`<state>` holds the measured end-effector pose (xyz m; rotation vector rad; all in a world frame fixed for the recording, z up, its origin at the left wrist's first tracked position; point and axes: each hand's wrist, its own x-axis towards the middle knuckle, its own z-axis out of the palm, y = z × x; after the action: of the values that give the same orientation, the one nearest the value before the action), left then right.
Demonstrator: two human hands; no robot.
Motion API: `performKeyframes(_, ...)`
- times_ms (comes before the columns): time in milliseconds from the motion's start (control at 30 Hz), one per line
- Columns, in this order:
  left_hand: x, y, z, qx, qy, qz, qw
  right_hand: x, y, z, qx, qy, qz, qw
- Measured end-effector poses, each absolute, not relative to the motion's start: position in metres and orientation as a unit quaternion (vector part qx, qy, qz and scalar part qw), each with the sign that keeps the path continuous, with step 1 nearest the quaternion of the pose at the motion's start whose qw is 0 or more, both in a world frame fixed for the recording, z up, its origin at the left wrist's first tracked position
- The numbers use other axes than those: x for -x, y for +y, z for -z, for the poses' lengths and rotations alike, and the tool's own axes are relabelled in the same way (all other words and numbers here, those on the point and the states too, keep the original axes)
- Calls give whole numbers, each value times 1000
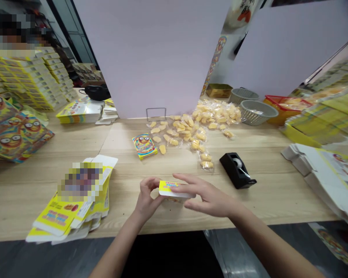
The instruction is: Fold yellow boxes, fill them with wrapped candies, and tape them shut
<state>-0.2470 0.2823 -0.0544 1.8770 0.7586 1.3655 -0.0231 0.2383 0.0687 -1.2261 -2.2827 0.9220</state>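
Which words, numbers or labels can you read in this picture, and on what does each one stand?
No text is clear enough to quote.
On the small yellow box, held between the left hand and the right hand: red print, too blurred.
On the flat yellow cartons: red lettering, too blurred.
On the cartoon-face box: print too small.
On the tape dispenser: no label shows.

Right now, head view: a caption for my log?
Left hand and right hand hold a small yellow box over a table with box blanks, bagged snacks and tape dispenser.
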Motion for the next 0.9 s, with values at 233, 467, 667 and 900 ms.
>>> performKeyframes(233,249,281,58,-720,342,-502,336,50,241,-56,504,-802,-230,224)
performKeyframes(467,251,285,57,-741,338,-485,320,47,243,-60,469,-860,-103,174)
performKeyframes(667,254,281,28,-792,286,-452,295,45,247,-57,449,-869,-58,200)
performKeyframes(900,252,288,1,-833,231,-440,243,39,232,-33,453,-833,-75,309)
